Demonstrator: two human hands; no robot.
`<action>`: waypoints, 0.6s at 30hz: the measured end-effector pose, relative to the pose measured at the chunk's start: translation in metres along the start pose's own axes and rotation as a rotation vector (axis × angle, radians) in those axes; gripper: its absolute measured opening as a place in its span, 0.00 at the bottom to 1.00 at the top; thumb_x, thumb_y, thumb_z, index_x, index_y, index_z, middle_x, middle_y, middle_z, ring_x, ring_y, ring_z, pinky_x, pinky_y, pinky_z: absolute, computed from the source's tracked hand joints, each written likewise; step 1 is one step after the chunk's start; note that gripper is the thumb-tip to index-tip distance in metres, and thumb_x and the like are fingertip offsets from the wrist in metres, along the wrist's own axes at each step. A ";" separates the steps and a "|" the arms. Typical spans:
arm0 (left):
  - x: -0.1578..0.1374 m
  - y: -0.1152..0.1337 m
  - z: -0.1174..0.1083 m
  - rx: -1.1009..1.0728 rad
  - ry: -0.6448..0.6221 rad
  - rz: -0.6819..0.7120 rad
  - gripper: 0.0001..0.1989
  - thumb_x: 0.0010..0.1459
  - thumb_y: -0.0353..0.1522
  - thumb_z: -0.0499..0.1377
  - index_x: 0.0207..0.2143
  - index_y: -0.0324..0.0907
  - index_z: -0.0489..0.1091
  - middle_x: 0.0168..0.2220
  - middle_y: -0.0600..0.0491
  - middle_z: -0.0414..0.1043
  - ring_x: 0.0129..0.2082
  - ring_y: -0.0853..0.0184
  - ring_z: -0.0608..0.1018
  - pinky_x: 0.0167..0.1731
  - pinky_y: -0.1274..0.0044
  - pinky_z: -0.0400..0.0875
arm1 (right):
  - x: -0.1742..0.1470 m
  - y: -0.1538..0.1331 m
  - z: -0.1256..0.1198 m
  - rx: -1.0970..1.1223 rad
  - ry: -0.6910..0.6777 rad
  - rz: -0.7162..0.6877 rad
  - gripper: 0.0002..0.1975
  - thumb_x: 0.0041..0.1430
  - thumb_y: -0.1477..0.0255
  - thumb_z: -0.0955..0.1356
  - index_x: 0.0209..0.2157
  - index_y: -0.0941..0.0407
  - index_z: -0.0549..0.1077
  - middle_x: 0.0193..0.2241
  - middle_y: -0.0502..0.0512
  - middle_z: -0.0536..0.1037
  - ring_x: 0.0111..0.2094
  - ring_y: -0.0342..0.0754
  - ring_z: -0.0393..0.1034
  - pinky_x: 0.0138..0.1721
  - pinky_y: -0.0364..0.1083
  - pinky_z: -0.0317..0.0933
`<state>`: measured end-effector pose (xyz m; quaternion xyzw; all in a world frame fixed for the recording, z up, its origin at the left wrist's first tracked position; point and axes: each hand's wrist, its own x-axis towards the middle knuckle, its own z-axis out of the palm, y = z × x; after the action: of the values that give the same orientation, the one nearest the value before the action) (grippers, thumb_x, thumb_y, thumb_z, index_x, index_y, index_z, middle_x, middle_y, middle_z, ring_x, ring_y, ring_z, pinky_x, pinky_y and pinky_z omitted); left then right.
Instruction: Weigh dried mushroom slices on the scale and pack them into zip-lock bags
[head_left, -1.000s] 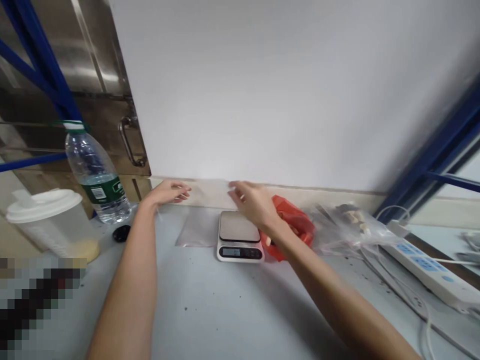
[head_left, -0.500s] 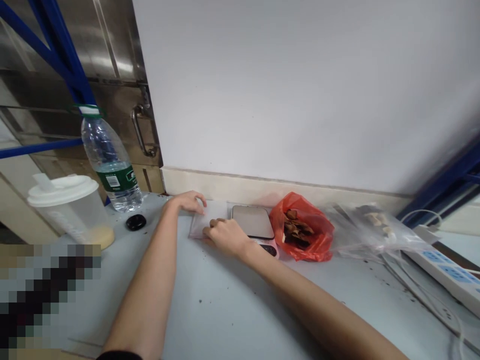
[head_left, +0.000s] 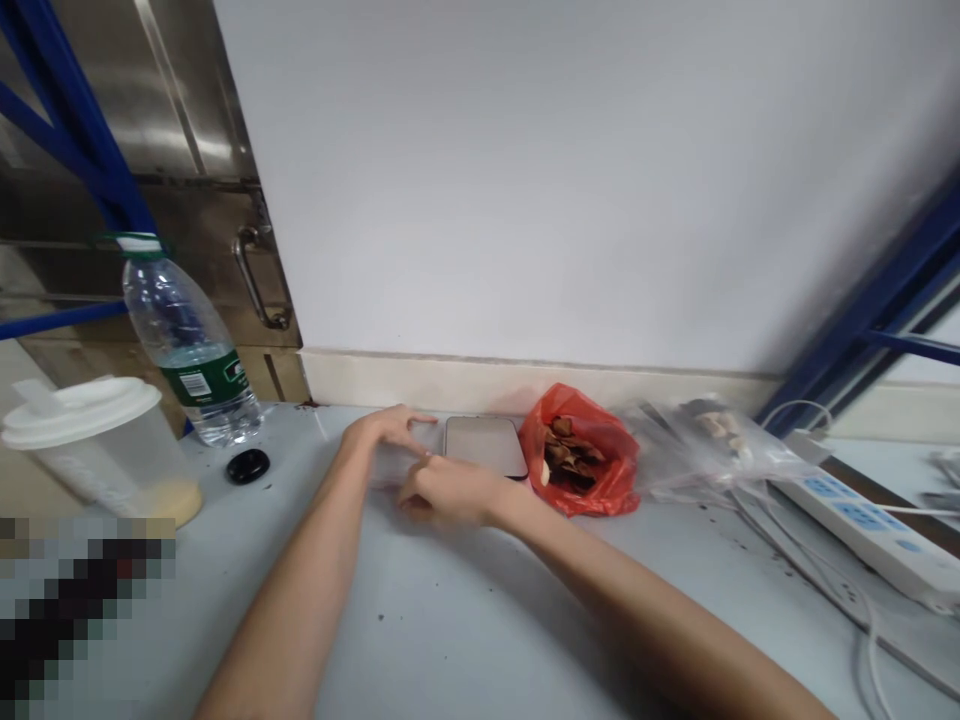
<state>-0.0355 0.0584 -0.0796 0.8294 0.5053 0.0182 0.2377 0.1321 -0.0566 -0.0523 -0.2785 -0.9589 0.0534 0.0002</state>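
Observation:
A flat clear plastic bag point(head_left: 385, 468) lies on the table, partly covered by my hands. My left hand point(head_left: 391, 427) rests over its far side, with thumb and index finger spread apart. At the bag's near right edge, my right hand point(head_left: 450, 490) is closed with curled, slightly blurred fingers on the plastic. The two hands almost meet at the left thumb. Just beyond the right hand sits a small scale point(head_left: 486, 446) with a bare metal plate; my hand hides its front. Beside the scale stands an open red plastic bag point(head_left: 621, 485) holding dried brown pieces point(head_left: 574, 455).
On the left are a water bottle point(head_left: 206, 375), a lidded cup point(head_left: 112, 460) and a black round object point(head_left: 247, 466). To the right lie clear bags point(head_left: 667, 455) with pale contents, a power strip point(head_left: 862, 520) and cables. A white wall point(head_left: 510, 200) rises behind.
The view has shifted, so things sit further left. My left hand has moved right and its thumb now reaches toward my right hand. My right hand has curled nearer the bag's front edge.

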 end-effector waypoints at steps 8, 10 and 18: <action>-0.015 0.045 -0.033 0.045 0.060 -0.004 0.38 0.49 0.49 0.62 0.63 0.50 0.67 0.49 0.48 0.79 0.46 0.57 0.79 0.47 0.74 0.68 | -0.092 0.054 -0.071 0.330 0.170 0.187 0.14 0.63 0.71 0.67 0.49 0.55 0.80 0.45 0.56 0.84 0.44 0.49 0.78 0.44 0.45 0.68; -0.019 0.068 -0.037 0.008 0.096 0.065 0.36 0.51 0.50 0.61 0.62 0.51 0.68 0.47 0.50 0.80 0.43 0.58 0.80 0.43 0.75 0.69 | -0.118 0.073 -0.085 0.284 0.248 0.400 0.14 0.63 0.70 0.67 0.48 0.54 0.80 0.42 0.55 0.84 0.42 0.49 0.78 0.44 0.45 0.68; -0.016 0.154 -0.018 -0.090 0.072 0.436 0.25 0.57 0.40 0.60 0.57 0.46 0.73 0.49 0.50 0.80 0.47 0.59 0.79 0.45 0.74 0.69 | -0.207 0.148 -0.080 0.077 0.497 1.355 0.18 0.55 0.70 0.70 0.48 0.55 0.79 0.44 0.62 0.82 0.45 0.58 0.78 0.44 0.50 0.70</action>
<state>0.0801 -0.0063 0.0030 0.9063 0.3211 0.1214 0.2466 0.3884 -0.0342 0.0182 -0.8156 -0.5448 0.0107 0.1948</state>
